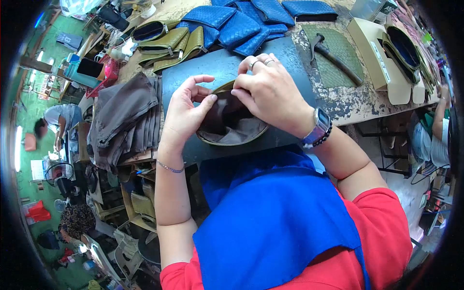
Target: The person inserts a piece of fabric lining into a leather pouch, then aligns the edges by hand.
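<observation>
An olive-green woven pouch (231, 126) with a brown fabric lining lies open on a dark grey work board (222, 65). My left hand (186, 112) pinches the lining at the pouch's left rim. My right hand (270, 92), with rings and a wristwatch, presses down on the pouch's upper right rim, fingers curled over the edge. Both hands grip the same pouch, spreading its mouth.
A stack of brown linings (126, 118) lies left of the board. Olive pouches (166, 41) and blue woven pouches (241, 21) are piled behind. A hammer (336, 58) rests on a green woven panel at right, beside a cardboard box (374, 53). Other people work at left and right.
</observation>
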A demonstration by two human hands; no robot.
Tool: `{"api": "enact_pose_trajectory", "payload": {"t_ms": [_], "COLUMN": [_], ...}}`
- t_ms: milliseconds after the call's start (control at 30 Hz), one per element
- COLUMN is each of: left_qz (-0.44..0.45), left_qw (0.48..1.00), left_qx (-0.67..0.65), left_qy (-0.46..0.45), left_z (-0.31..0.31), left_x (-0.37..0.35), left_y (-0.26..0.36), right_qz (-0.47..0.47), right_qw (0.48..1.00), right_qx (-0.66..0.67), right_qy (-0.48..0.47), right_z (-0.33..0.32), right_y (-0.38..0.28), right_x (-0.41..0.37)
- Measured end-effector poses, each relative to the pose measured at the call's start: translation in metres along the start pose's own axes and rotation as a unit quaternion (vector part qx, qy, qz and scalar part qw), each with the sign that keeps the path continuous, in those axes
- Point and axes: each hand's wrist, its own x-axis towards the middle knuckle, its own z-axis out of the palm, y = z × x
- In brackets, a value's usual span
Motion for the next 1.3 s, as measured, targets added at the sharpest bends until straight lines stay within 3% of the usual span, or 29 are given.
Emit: {"api": "enact_pose_trajectory", "payload": {"t_ms": [133,233,433,733,933,1133,1300], "left_qz": [0.007,-0.021,-0.051,-0.06,-0.053,-0.011,-0.004], "left_qw": [0.994,0.988,0.977,0.974,0.988,0.999,0.993], "left_qx": [-0.089,-0.136,-0.197,-0.201,-0.111,0.005,0.028], "left_qy": [-0.057,-0.069,-0.071,-0.09,-0.09,0.044,0.118], "left_z": [-0.001,-0.003,-0.002,-0.004,-0.004,0.0,-0.02], "left_x": [0.008,0.009,0.01,0.014,0.021,0.011,0.001], "left_y": [-0.006,-0.005,0.001,0.001,0.004,0.013,-0.007], "right_qz": [0.015,0.063,0.079,0.09,0.081,-0.043,-0.049], "right_qw": [0.998,0.997,0.995,0.994,0.995,0.997,0.995], "right_qx": [0.057,0.042,0.062,0.05,0.042,0.048,0.077], "right_qy": [0.038,-0.008,-0.01,-0.033,-0.031,-0.034,-0.033], "right_z": [0.013,0.009,0.013,0.014,0.018,0.033,0.039], "right_y": [0.014,0.015,0.022,0.023,0.022,0.026,0.021], "right_x": [0.002,0.006,0.012,0.015,0.019,0.041,0.052]}}
